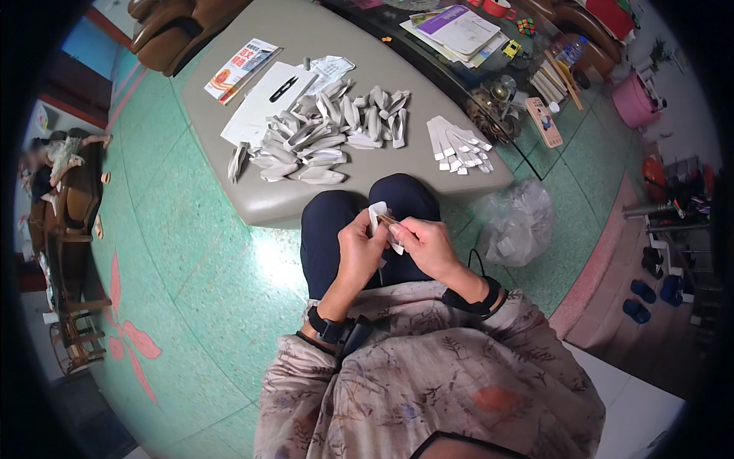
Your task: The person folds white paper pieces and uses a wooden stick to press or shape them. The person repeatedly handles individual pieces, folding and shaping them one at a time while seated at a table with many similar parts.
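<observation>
Above my lap, my left hand (358, 249) pinches a small white folded piece (378, 209) that looks like paper or cloth. My right hand (425, 246) is closed on a thin brownish stick-like tool (388, 220), its tip against the white piece. Fingers hide much of both. Just beyond my knees, a heap of grey-white folded cloth pieces (310, 141) lies on the padded grey bench (344, 38). To its right, flat white strips (457, 145) are fanned out. Black thread snips (284, 89) rest on a white sheet (252, 111) behind the heap.
A colourful booklet (241, 70) lies at the bench's far left. Beyond the bench, a dark glass table (459, 80) holds books (459, 30), a toy car (511, 49) and a puzzle cube (525, 27). A clear plastic bag (516, 226) stands right of my knees. Another person (61, 164) sits far left.
</observation>
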`<state>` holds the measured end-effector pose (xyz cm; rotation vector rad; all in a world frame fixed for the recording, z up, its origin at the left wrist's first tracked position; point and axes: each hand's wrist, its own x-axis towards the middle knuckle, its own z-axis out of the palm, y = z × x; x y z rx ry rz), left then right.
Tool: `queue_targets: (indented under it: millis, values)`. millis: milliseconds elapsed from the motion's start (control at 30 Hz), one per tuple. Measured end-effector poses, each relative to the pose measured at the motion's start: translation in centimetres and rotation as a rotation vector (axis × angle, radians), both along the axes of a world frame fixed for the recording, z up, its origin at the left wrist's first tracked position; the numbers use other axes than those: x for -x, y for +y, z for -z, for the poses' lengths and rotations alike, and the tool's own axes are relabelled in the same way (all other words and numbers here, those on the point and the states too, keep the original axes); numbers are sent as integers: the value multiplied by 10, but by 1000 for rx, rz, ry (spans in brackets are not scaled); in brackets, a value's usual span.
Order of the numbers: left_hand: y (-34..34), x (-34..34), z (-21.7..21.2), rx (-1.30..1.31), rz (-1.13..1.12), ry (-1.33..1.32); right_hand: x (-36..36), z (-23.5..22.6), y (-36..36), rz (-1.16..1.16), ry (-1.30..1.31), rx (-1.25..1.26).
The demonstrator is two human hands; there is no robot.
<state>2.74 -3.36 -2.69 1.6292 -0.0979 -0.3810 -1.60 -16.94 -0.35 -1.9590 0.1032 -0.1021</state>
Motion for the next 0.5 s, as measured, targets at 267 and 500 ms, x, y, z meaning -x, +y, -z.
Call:
queue_targets:
  millis: [267, 500]
  values:
    - [1, 7, -12, -229, 71, -113, -5, 4, -8, -87, -20, 1]
    - [21, -9, -21, -225, 65, -320, -5, -3, -24, -169, -116, 167]
